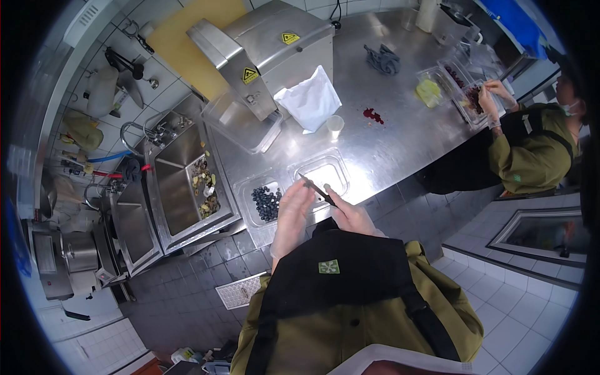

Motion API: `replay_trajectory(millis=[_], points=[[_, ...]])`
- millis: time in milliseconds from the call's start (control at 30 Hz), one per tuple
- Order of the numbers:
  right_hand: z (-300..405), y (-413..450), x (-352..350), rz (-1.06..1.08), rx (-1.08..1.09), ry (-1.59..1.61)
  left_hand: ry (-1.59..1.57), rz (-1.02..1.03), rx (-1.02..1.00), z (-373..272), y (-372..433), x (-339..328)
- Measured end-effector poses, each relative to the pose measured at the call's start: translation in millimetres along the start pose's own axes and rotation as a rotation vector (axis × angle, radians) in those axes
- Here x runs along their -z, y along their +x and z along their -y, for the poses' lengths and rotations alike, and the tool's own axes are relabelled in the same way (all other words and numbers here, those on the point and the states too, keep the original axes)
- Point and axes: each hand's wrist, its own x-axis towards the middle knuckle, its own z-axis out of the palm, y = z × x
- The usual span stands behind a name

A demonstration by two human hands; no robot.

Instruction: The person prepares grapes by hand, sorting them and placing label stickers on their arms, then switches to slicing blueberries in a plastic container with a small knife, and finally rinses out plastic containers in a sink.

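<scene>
My left hand (295, 211), in a clear plastic glove, holds a small dark berry (306, 183) at its fingertips; the fingers partly hide it. In my right hand (352, 216), gloved too, is a small paring knife (319, 190), its blade pointing up and left, close to the berry. Both hands are above the near edge of a steel worktable. Under the knife lies a clear plastic container (344, 164) with a few dark bits near its front. To the left, another clear container (241, 190) holds several blueberries (266, 202).
A steel sink (176, 164) with fruit scraps (204, 183) is at left. Behind the containers stand a plastic cup (335, 125), a white bag (313, 101) and a steel machine (290, 42). Red spillage (373, 115) marks the table. At right, a co-worker (529, 136) handles fruit trays (468, 112).
</scene>
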Motion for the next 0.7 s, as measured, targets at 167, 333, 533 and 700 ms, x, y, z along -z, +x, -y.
replay_trajectory(millis=[167,333,533,700], points=[[3,0,3,0.021,-0.021,-0.025,0.002,-0.004,-0.005,0,4,-5],[8,3,7,-0.006,0.055,-0.076,-0.034,0.056,0.010,0,9,-10],[-7,0,5,-0.018,0.082,-0.110,0.208,0.221,0.036,4,17,-10],[-18,3,-7,-0.147,0.211,-0.243,0.147,0.217,0.092,21,23,-5]])
